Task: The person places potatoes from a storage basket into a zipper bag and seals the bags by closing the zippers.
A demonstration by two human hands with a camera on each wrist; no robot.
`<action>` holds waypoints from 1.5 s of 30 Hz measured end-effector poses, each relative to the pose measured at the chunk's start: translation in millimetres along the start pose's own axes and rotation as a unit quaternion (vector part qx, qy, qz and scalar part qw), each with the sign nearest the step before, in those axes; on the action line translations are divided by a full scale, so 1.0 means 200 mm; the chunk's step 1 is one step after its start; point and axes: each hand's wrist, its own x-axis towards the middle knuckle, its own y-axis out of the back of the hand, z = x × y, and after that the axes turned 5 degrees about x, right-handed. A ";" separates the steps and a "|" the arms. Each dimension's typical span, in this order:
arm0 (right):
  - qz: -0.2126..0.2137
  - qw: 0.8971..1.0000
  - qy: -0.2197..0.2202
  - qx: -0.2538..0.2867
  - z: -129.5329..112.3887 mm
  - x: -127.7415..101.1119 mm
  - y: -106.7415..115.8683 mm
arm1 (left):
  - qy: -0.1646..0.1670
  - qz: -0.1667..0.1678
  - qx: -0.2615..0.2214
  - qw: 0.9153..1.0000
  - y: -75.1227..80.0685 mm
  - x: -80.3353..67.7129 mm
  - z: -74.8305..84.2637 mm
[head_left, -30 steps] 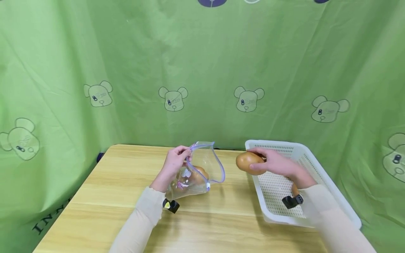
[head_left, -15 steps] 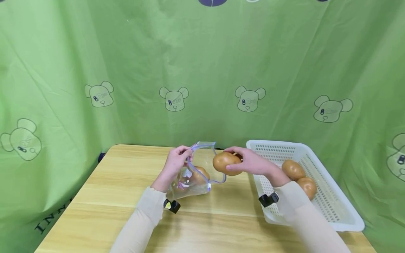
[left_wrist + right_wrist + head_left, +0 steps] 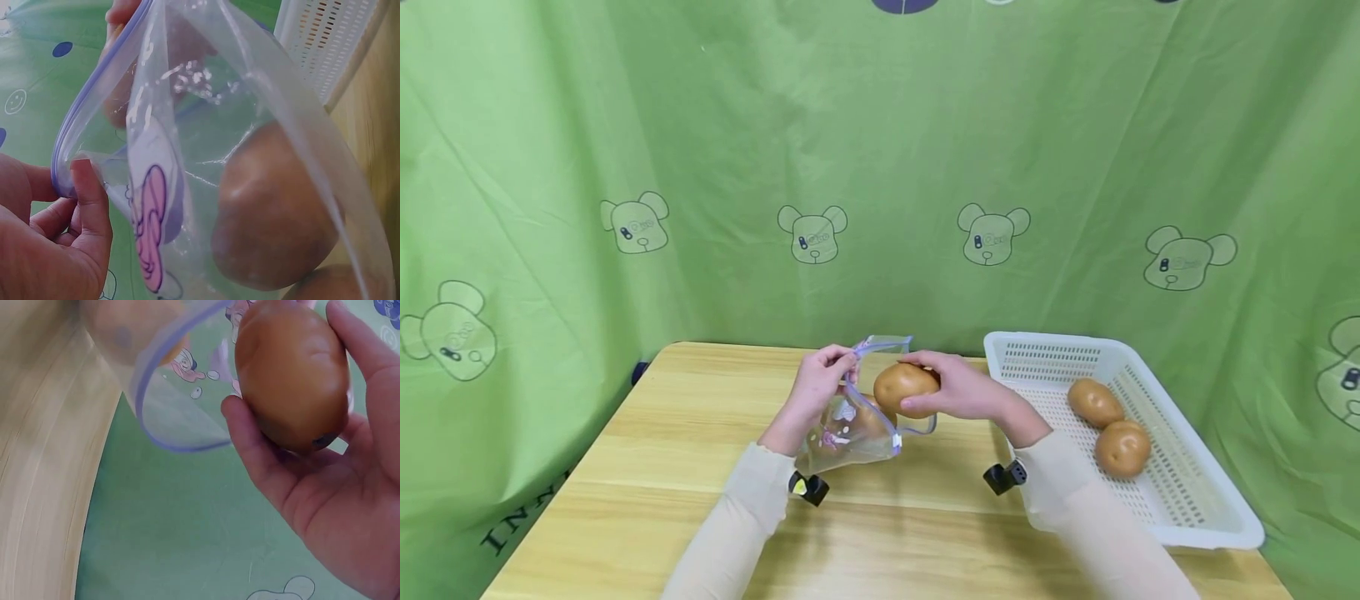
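Observation:
At the mouth of a clear zip bag (image 3: 850, 454), my right hand (image 3: 966, 390) grips a brown potato (image 3: 901, 387), its fingers on top and thumb below. In the right wrist view that potato (image 3: 294, 375) overlaps the bag's purple-edged opening. My left hand (image 3: 814, 385) pinches the bag's rim between thumb and fingers, keeping the mouth spread apart. Inside the bag, the left wrist view shows a potato (image 3: 275, 212), with part of another (image 3: 337, 286) at the bottom edge. Cartoon prints mark the bag's side.
A white perforated basket (image 3: 1048, 362) stands on the right of the wooden table (image 3: 662, 433). It holds two potatoes, one farther back (image 3: 1095, 403) and one nearer (image 3: 1123, 449). A green curtain (image 3: 880, 283) with bear faces hangs behind and beside the table.
My right hand has carried its potato left from over the basket to the bag's mouth. The two potatoes in the basket have come into full view. My left hand and the bag have barely moved.

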 end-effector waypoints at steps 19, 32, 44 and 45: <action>-0.009 1.000 0.002 0.016 0.02 0.08 -0.11 | -0.006 0.013 0.011 1.000 -0.01 0.00 -0.01; -0.004 0.999 -0.020 0.028 0.00 0.09 -0.13 | -0.012 0.004 0.006 1.000 -0.02 -0.01 0.01; 0.006 0.998 -0.045 0.032 0.03 0.14 -0.17 | -0.012 -0.002 0.004 1.000 0.00 -0.01 0.05; 0.008 0.998 -0.047 0.028 0.03 0.15 -0.17 | -0.013 -0.002 0.004 1.000 0.00 -0.02 0.06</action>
